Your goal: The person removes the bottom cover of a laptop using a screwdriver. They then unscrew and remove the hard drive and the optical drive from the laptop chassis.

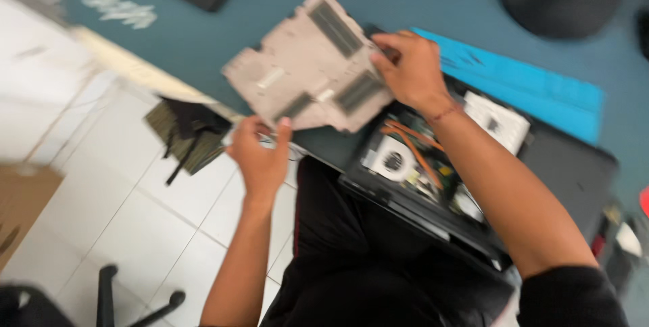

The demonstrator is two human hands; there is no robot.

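You held the grey laptop bottom cover [309, 63] clear of the opened laptop [433, 165], left hand [260, 158] pinching its near edge, right hand [409, 70] clamped on its far side; the grip of each was closed on the panel. The step in hand looked like lifting the cover away, and setting it down would call for free space. The teal worktop [203, 36] carried a blue mat [534, 83], with a dark bundle [189, 134] hanging at its edge
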